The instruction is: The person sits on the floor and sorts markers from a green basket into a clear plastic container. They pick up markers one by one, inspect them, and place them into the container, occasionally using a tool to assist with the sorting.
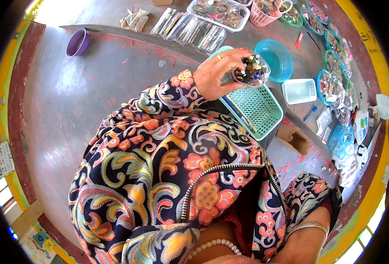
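Observation:
My left hand (218, 72) is closed round a clear plastic container (261, 79) packed with pens, their dark, blue and pale ends facing up. It is held over the far end of a mint-green perforated basket (265, 112). A few slim pens (240, 115) lie along that basket's left side. Behind my left hand, part of another pale green basket shows. At the lower right, my right hand (298, 248) comes in below a bangle on the wrist; its fingers are cut off or hidden at the lower edge.
A blue round tub (276, 59) and a white basket (299, 91) stand close by. Bundles of wrapped pens (189, 30) lie at the back, beside a white tray (221, 13) of small items. A cardboard box (293, 138) is nearer. Several filled baskets line the right; a purple bowl (77, 43) stands left.

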